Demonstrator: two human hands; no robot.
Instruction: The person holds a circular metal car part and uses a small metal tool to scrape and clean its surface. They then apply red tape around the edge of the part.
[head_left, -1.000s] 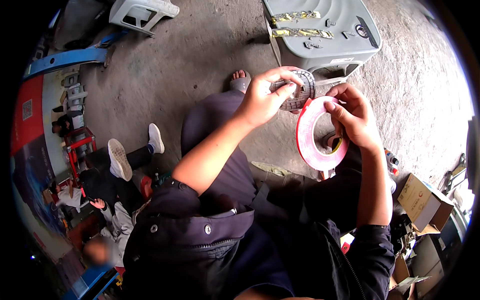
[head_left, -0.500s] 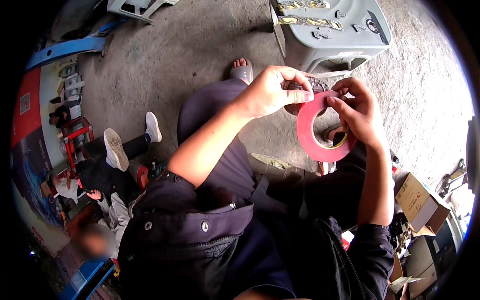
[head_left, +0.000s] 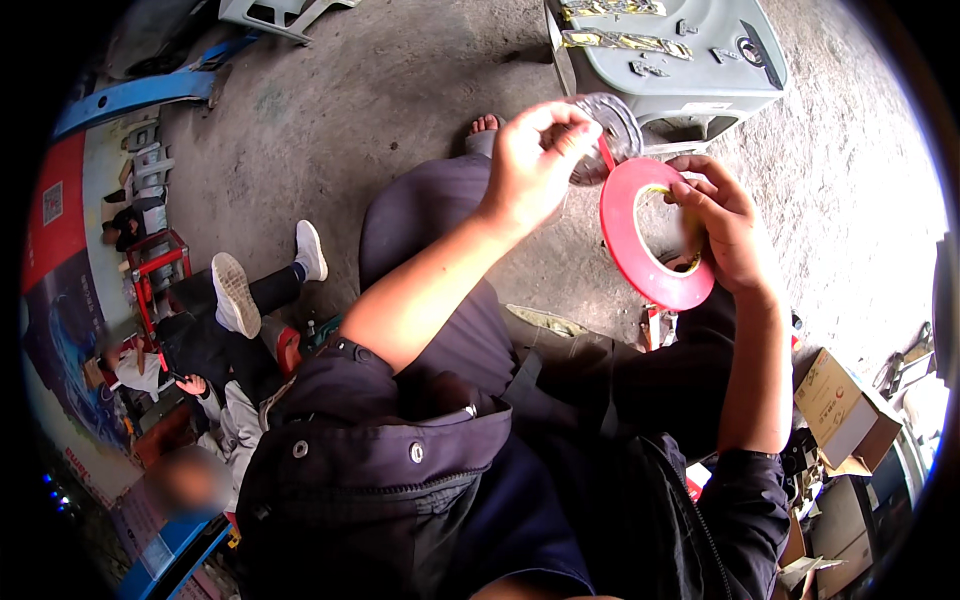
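My right hand grips a roll of red tape by its right side, thumb inside the ring. A short red strip runs from the roll's top up to my left hand. Thumb and forefinger of my left hand pinch the end of that strip. Just behind those fingers shows a round, dark, ribbed disc, partly covered by the hand. Whether my left hand also holds the disc, I cannot tell.
A grey plastic stool with strips and small dark pieces on top stands ahead. Right of me lies an open cardboard box. On the left a person with white shoes sits near a red metal frame. A blue beam is at upper left.
My left hand has moved up and slightly left, drawing a short red strip off the roll. The ribbed disc has shifted up too. The roll has tilted a little in my right hand.
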